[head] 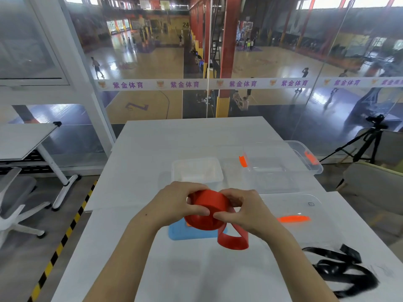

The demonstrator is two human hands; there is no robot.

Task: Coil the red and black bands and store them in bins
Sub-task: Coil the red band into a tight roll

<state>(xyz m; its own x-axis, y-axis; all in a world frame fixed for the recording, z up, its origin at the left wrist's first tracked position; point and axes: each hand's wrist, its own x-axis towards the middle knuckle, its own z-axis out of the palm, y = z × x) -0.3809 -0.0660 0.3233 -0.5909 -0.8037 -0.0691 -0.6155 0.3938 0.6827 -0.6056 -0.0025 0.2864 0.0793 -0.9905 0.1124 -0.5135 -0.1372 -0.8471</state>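
Head view: coiling of the wide red elastic band (208,202) is judged in hand; its loose tail, seen hanging under the right hand (246,211), must next be wound in. The coil is gripped between left hand (174,203) and right hand, fingers curled round it, over the white table's (196,138) middle. The flat black band (340,271) is seen uncoiled at the near right corner.

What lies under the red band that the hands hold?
A flat blue piece lies on the table below the red band. An orange bit shows on it; the band covers the rest.
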